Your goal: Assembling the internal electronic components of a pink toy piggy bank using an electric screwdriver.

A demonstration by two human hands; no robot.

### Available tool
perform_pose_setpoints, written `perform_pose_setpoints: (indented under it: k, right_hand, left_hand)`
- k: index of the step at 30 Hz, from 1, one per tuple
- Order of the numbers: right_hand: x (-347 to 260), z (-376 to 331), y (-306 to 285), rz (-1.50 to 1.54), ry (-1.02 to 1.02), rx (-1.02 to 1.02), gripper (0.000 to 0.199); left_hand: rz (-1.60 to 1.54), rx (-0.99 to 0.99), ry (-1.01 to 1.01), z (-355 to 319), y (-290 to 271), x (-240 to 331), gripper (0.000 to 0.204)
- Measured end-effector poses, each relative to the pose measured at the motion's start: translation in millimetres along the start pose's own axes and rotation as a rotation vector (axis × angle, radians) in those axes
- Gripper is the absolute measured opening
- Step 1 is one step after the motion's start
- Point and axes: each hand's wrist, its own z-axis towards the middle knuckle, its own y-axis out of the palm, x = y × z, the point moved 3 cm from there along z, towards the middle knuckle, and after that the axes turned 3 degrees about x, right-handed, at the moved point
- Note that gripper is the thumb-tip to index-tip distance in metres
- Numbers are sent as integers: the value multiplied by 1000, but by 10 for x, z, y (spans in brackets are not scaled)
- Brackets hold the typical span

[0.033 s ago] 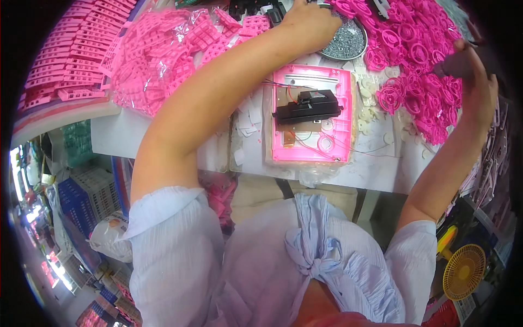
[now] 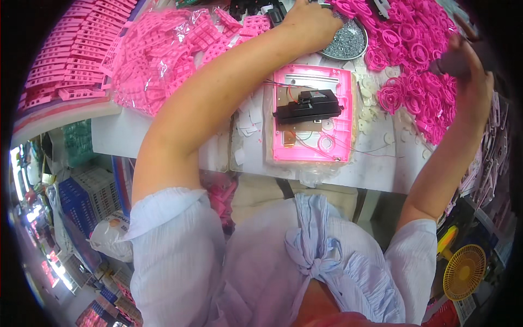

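Observation:
My left hand [image 2: 311, 24] is at the far edge of the view, over the near side of a round metal bowl of small silver screws [image 2: 348, 41]. Its fingers are curled, with the tips partly cut off, so what they pinch is hidden. At the right, my right hand [image 2: 475, 82] wraps round a dark grey power screwdriver [image 2: 451, 63], its tapered nose toward the left. Between my arms lies an open pink plastic casing [image 2: 342, 139], inside up. A black plastic mechanism [image 2: 313, 108] with thin red and dark wires sits in it, untouched by either hand.
Bagged pink grid-shaped parts [image 2: 158, 65] lie at the left, beside stacked pink frames [image 2: 81, 49]. Pink ring-shaped parts [image 2: 406, 41] are heaped at the right, near loose whitish discs [image 2: 366, 111]. A yellow fan [image 2: 464, 272] stands low at the right, blue crates [image 2: 81, 199] low left.
My right hand has shifted slightly left with the power screwdriver. My left hand stays almost still by the screw bowl; the casing has not moved.

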Motion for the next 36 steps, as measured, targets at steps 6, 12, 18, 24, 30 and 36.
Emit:
perform_pose_setpoints:
  k: [6, 12, 18, 24, 30, 36]
  right_hand:
    - [-112, -356, 1194, 485, 183, -370, 38]
    - [-357, -1032, 1302, 832, -82, -518, 48]
    - [-679, -1405, 1648, 693, -169, -629, 50]
    - [-725, -1414, 1731, 603, -170, -639, 43]
    - [-659, -1456, 1790, 608, -172, -616, 42]
    - [-491, -1383, 1809, 631, -180, -571, 39]
  left_hand:
    - [-100, -8, -93, -13, -286, -32, 21]
    - [-327, 130, 55, -1027, -1219, 616, 11]
    - [-675, 238, -191, -1611, -1124, 826, 9]
    - [-839, 204, -358, -1634, -1145, 785, 10]
    - [-600, 247, -224, -1637, -1131, 770, 20]
    - [-329, 346, -393, -1762, -1065, 722, 37]
